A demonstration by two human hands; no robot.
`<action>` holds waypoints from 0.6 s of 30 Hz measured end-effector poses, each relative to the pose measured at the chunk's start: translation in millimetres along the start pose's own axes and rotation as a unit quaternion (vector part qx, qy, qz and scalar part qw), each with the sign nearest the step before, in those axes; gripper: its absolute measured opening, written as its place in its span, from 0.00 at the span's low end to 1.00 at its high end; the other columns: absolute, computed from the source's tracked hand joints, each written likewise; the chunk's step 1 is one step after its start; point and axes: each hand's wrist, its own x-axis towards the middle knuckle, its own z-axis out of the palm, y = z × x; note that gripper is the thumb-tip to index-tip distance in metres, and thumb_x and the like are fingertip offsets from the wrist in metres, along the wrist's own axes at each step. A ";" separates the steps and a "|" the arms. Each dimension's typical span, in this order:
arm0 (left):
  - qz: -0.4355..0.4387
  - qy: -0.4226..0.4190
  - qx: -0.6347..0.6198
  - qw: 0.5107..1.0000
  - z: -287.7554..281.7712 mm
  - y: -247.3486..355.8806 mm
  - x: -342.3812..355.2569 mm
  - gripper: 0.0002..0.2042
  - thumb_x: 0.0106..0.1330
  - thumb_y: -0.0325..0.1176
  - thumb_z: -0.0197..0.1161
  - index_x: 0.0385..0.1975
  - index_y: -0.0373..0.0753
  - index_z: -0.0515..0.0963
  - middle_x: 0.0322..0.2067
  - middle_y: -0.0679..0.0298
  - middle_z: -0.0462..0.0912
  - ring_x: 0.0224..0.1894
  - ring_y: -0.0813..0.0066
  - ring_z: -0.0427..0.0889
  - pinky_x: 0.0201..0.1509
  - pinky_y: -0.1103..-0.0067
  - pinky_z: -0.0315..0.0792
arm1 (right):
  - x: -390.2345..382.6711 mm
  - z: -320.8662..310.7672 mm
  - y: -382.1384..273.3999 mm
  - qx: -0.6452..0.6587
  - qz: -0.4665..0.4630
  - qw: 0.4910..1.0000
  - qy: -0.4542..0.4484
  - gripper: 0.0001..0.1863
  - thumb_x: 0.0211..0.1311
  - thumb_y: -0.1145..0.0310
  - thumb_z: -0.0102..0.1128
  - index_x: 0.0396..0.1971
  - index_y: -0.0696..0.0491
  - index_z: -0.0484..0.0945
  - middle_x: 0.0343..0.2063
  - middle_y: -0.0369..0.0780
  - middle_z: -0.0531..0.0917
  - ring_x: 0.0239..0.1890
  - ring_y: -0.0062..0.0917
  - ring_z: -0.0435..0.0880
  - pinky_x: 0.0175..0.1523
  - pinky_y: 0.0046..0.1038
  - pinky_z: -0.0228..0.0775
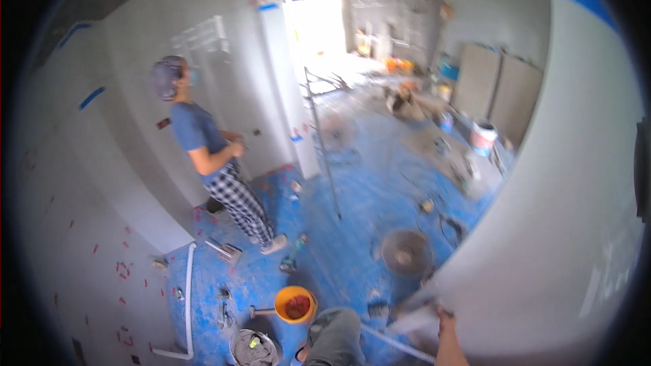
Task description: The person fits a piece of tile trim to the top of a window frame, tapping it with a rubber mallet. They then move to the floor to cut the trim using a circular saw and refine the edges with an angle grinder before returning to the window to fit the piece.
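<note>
My right hand [446,325] reaches in from the lower right, close to the foot of the pale wall [542,251]. Its fingers look closed around something dark, too blurred to name. Beside the hand, a pale flat piece [415,320] lies low near the wall; whether I hold it cannot be told. No part of my left hand shows. By my bent leg [336,335] stand a yellow bucket [280,295] with reddish contents and a white bucket [235,350] filled with grey paste.
Another person [196,129] stands at the left, hands together. Blue sheeting [339,257] covers the floor. On it lie a cordless tool [288,263], a broad scraper [227,252], a round grey disc [407,253] and a white pipe [189,298]. A paint bucket [483,138] stands farther off.
</note>
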 end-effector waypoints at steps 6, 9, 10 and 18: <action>-0.055 0.027 0.000 0.998 -44.3 -17.6 39.6 0.14 0.62 0.44 0.60 0.35 0.39 0.84 0.33 0.54 0.86 0.36 0.58 0.85 0.39 0.62 0.77 | 36.2 20.2 19.1 -0.102 -0.117 0.987 0.049 0.31 0.59 0.54 0.68 0.60 0.51 0.72 0.51 0.35 0.78 0.49 0.31 0.79 0.55 0.38 0.71; -0.105 0.041 -0.009 0.994 -72.8 -51.5 55.1 0.15 0.62 0.45 0.60 0.34 0.39 0.84 0.33 0.53 0.86 0.36 0.57 0.85 0.40 0.61 0.77 | 20.7 52.9 -23.0 -0.216 -0.117 0.969 0.041 0.30 0.60 0.53 0.67 0.58 0.51 0.73 0.52 0.36 0.79 0.50 0.31 0.80 0.54 0.39 0.71; -0.115 0.045 -0.011 0.992 -84.6 -63.6 61.2 0.16 0.63 0.46 0.60 0.34 0.39 0.84 0.33 0.53 0.86 0.36 0.56 0.85 0.40 0.61 0.77 | 18.0 61.0 -33.6 -0.251 -0.122 0.959 0.043 0.29 0.60 0.52 0.67 0.58 0.50 0.73 0.52 0.37 0.79 0.50 0.32 0.80 0.54 0.40 0.71; -0.167 0.046 -0.018 0.985 -149.8 -143.1 95.9 0.19 0.64 0.49 0.58 0.33 0.37 0.84 0.33 0.51 0.85 0.36 0.52 0.84 0.40 0.58 0.77 | 6.1 99.8 -60.3 -0.443 -0.143 0.885 0.032 0.27 0.61 0.49 0.64 0.55 0.49 0.76 0.53 0.40 0.80 0.51 0.33 0.81 0.52 0.42 0.73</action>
